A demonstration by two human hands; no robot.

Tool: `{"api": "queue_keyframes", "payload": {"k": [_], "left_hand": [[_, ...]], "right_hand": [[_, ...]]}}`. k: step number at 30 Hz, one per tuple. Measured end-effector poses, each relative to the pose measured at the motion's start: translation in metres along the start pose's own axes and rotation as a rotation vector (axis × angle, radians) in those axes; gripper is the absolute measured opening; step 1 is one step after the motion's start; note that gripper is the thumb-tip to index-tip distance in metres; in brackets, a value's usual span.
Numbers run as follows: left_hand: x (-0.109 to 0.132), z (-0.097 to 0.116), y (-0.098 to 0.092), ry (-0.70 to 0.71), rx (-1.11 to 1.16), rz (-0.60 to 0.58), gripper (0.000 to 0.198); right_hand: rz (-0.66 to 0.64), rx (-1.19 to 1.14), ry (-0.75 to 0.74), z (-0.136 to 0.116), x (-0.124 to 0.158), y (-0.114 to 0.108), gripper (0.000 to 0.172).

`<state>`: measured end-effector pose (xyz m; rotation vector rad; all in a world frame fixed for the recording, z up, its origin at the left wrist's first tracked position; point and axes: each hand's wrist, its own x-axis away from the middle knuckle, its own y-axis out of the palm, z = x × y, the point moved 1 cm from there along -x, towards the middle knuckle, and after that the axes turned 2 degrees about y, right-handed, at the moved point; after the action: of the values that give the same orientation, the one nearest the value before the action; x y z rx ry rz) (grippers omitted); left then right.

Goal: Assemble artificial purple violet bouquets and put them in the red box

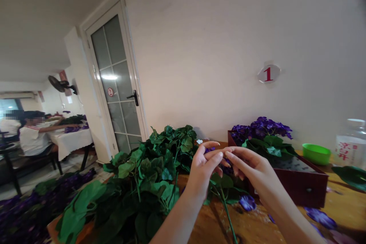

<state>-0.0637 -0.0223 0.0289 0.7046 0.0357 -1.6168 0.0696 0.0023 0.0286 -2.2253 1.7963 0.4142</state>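
Note:
My left hand (203, 166) and my right hand (251, 164) meet fingertip to fingertip above the table. Each is closed in a pinch between thumb and fingers; what they hold, if anything, is too small or hidden to make out. Bits of purple petal show behind the fingers. Below the hands lies an artificial leaf stem (227, 211) with green leaves. A loose purple petal piece (247, 203) rests to its right, and more purple petals (320, 217) lie by my right forearm. Left of my hands is a large heap of green artificial leaves (154, 175).
A dark red box (300, 187) at the right bears purple flowers (265, 127) and leaves. Behind it stand a green bowl (316, 154) and a clear plastic jar (351, 143). Purple flowers (28, 206) are piled low at the left. A person (36, 135) sits at another table farther off.

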Motion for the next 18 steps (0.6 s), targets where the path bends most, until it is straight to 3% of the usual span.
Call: {"api": "queue_keyframes", "payload": {"k": [7,13,18], "left_hand": [[-0.006,-0.009,-0.002,-0.046,0.156,0.127,0.036],[-0.004,-0.013,0.001,-0.191,0.332,0.228,0.041],[-0.004,-0.015,0.003,-0.235,0.412,0.237,0.036]], "right_hand": [[-0.063,-0.05,-0.011,0.004,0.0,0.006,0.041],[-0.063,-0.105,0.033,0.008,-0.002,0.012,0.046],[-0.074,-0.098,0.038,0.013,-0.004,0.011,0.046]]}}
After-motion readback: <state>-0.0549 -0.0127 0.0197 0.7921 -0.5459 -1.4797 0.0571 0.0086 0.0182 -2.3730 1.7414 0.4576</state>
